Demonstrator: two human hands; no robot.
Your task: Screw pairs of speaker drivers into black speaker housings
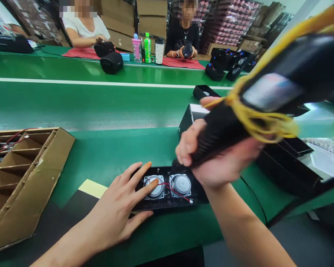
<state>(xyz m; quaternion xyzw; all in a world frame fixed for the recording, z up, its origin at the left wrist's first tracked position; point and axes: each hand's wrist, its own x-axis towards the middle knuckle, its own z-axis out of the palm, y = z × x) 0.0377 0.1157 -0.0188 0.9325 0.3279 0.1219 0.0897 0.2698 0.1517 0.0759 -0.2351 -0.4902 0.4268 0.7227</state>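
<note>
A black speaker panel (167, 203) lies on the green bench with two round silver speaker drivers (182, 184) set in it. Red wires run between the drivers to a small white connector (191, 201). Spread over the panel's left end, my left hand (133, 196) has fingers resting on the left driver and along the edges. My right hand (222, 159) is wrapped around a black electric screwdriver (219, 129) wound with yellow cord. The tool slants down to the left, and its dark tip meets the panel near the right driver's upper left corner; the exact contact is blurred.
A divided cardboard box (52, 163) with wired parts stands at left. Black housings (289, 167) sit at right, beside a hanging cable (256, 196). Across the green conveyor (100, 100), two people handle black items near bottles (147, 48) and red mats (183, 62).
</note>
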